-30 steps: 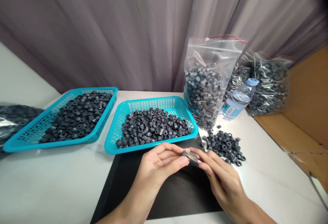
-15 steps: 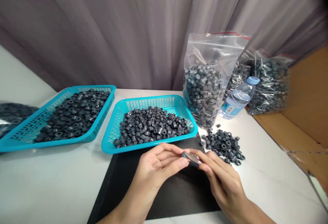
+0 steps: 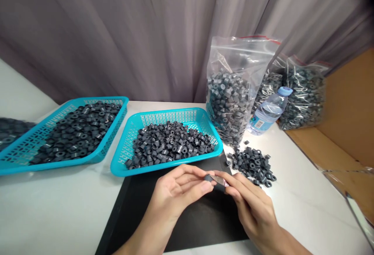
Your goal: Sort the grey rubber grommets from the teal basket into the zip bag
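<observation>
My left hand [image 3: 178, 190] and my right hand [image 3: 251, 204] meet over a black mat [image 3: 187, 220], fingers pinched together on a small dark grey ring part [image 3: 210, 179] held between their fingertips. Just behind the hands stands a teal basket [image 3: 128, 157] heaped with dark grey ring parts. A loose pile of the same rings [image 3: 253, 162] lies on the white table to the right of the hands.
A second teal basket [image 3: 17, 165] of larger rings is at the left. Clear zip bags of rings [image 3: 230, 99] stand at the back right, with a water bottle [image 3: 267, 111] leaning on them. A cardboard box [image 3: 347, 130] is at the right; a grey curtain hangs behind.
The view has shifted slightly, so everything sits a little further left and lower. Both hands keep the same pinch on the small part.
</observation>
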Available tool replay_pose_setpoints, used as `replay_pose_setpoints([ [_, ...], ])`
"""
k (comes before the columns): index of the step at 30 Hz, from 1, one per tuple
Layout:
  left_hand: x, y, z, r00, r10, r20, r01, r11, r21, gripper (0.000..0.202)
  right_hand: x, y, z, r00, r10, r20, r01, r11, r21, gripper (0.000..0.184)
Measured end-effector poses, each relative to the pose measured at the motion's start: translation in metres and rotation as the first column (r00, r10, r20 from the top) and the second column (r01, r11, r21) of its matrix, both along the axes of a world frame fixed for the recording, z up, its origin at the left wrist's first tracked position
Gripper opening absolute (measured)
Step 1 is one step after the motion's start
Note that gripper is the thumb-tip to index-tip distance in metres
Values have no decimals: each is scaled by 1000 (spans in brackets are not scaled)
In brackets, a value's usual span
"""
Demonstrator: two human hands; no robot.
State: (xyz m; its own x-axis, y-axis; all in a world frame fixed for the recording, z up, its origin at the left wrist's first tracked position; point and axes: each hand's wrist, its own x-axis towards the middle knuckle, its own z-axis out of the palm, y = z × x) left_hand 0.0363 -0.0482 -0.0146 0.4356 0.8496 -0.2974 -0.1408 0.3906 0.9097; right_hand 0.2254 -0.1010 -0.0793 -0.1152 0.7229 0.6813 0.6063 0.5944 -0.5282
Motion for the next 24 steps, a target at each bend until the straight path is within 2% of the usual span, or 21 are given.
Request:
replay_pose_setpoints([
  [4, -1, 0, -1, 1000, 9, 3, -9, 1000, 12, 16, 1, -1, 1, 1000, -9, -4, 9, 1000, -25, 42],
  [9, -2, -1, -1, 1000, 10, -6, -10, 1000, 25, 16, 3, -1, -1, 999, -10, 31, 12, 999, -48, 46],
  [24, 3, -4, 5, 999, 28, -15, -28, 1000, -2, 19, 4, -4, -2, 999, -10, 48, 12, 999, -36, 50],
])
